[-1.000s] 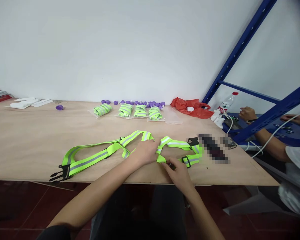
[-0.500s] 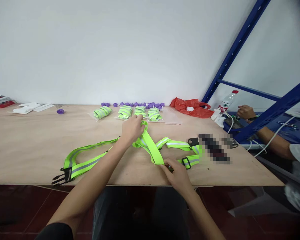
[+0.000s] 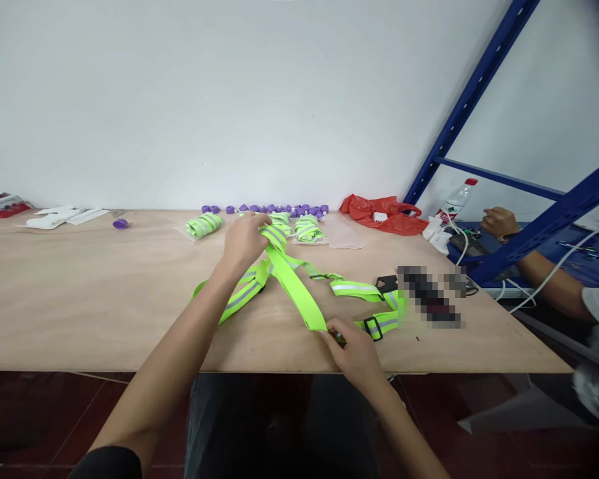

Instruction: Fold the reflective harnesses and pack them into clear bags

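Note:
A neon-green reflective strap with grey stripes runs between my two hands. My left hand is closed on its upper, folded end, raised over the table. Closer to the front edge, my right hand pinches the strap's lower end. More of the strap spreads on the table to both sides. At the right it carries a black slide adjuster and a black buckle. My left forearm covers part of the left loop.
Behind my hands lie bagged green straps, a row of purple pieces and a clear bag. A red plastic bag, a bottle and a blue rack stand right, where another person's hand shows.
My left hand has moved left and up with the strap, drawing it out longer. The left loop and its pronged buckle have been pulled inward behind my forearm. My right hand stays put.

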{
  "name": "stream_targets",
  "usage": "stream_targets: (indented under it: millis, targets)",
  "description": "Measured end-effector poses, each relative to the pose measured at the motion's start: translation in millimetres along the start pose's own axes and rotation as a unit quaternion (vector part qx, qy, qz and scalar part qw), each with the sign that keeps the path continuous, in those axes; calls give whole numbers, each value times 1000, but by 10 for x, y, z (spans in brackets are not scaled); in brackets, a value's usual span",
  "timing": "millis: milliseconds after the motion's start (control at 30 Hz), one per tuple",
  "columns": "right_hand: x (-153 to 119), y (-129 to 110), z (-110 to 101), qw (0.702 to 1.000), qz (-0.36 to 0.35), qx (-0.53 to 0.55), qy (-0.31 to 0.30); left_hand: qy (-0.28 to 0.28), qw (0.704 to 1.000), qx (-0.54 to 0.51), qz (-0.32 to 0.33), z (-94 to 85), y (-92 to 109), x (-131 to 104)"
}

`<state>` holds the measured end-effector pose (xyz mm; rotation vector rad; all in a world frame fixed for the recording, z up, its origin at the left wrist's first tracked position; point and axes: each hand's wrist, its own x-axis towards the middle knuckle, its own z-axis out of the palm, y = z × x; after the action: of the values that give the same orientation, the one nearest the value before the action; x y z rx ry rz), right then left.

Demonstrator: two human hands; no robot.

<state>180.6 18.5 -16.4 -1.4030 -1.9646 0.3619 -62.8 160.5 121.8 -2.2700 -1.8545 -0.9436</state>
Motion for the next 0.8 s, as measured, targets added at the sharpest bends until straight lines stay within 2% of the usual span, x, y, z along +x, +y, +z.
stream_targets:
  millis: [133,267,400,500,567,633,700,800]
  targets:
    - [-15,28,19,1000,6,3,-2,-4,999,-39,-25,-131,-108,64]
    - [-13,13,10,1000,5,4,4,-39,999,21,-10,-241,-116,70]
    - [-7,0,6,1000,3,5,2,-122,989,82,-8,-362,-127,106]
    - [-16,21,16,1000,8,0,4,-234,972,20,-27,-487,-205,163]
    - [-27,41,21,1000,9,-1,8,-319,939,-117,-53,-550,-295,187]
    - [-36,54,20,1000,6,-1,10,-368,886,-266,-90,-566,-395,184]
    - [-38,58,15,1000,1,-1,13,-374,835,-381,-135,-530,-479,153]
    - [-29,52,7,1000,-6,-1,20,-344,767,-499,-210,-412,-535,84]
